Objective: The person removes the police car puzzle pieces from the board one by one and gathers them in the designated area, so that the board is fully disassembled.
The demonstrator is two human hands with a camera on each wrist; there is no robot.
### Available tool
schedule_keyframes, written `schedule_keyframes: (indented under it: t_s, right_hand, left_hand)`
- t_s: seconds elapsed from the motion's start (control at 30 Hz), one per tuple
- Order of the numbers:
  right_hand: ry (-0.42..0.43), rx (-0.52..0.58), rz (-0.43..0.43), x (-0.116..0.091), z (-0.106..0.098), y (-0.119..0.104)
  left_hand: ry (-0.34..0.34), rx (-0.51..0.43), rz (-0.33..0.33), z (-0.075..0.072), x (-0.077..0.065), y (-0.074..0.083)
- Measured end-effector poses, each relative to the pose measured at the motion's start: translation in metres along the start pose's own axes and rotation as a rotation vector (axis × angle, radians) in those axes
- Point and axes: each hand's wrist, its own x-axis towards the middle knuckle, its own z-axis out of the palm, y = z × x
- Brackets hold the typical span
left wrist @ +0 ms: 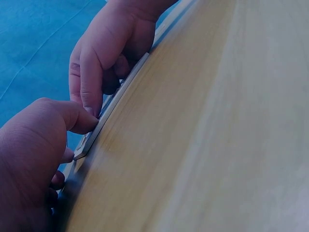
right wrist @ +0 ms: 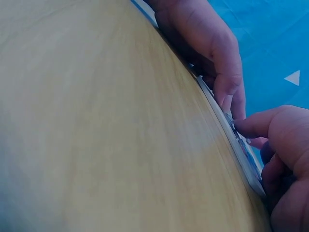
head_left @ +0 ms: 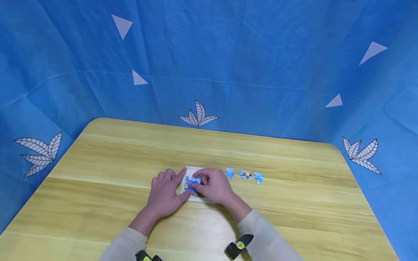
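A small white-rimmed puzzle tray [head_left: 197, 199] lies on the wooden table with a blue picture puzzle [head_left: 188, 184] inside it. My left hand [head_left: 164, 194] is along the tray's left side, its index finger extended to the far left corner and its thumb at the near edge. From the right, my right hand [head_left: 218, 186] reaches over the tray; thumb and fingertips pinch a puzzle piece at the picture, mostly hidden beneath the hand. In the right wrist view, the right thumb [right wrist: 248, 124] reaches over the tray's low edge [right wrist: 227, 125], close to the left fingers.
Right of the tray lie several loose puzzle pieces in a row, among them a light blue one [head_left: 230, 172], one with red and yellow [head_left: 245, 174] and another blue one [head_left: 258, 177]. A blue printed curtain [head_left: 209, 54] hangs behind the table [head_left: 98, 203].
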Motion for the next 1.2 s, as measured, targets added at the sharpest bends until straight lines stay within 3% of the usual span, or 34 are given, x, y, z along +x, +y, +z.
schedule_keyframes:
  t_s: [0.37,0.67,1.2]
  right_hand:
    - [0.014,0.100,-0.003,-0.007,-0.007,0.006]
    - [0.041,0.135,0.029,-0.026,-0.021,0.016]
    - [0.105,0.085,0.092,-0.065,-0.063,0.042]
  left_hand:
    - [0.002,0.005,-0.004,0.002,0.000,0.000]
    - [-0.002,0.014,-0.014,0.001,-0.001,0.001]
    - [0.014,-0.005,-0.015,0.001,-0.001,0.001]
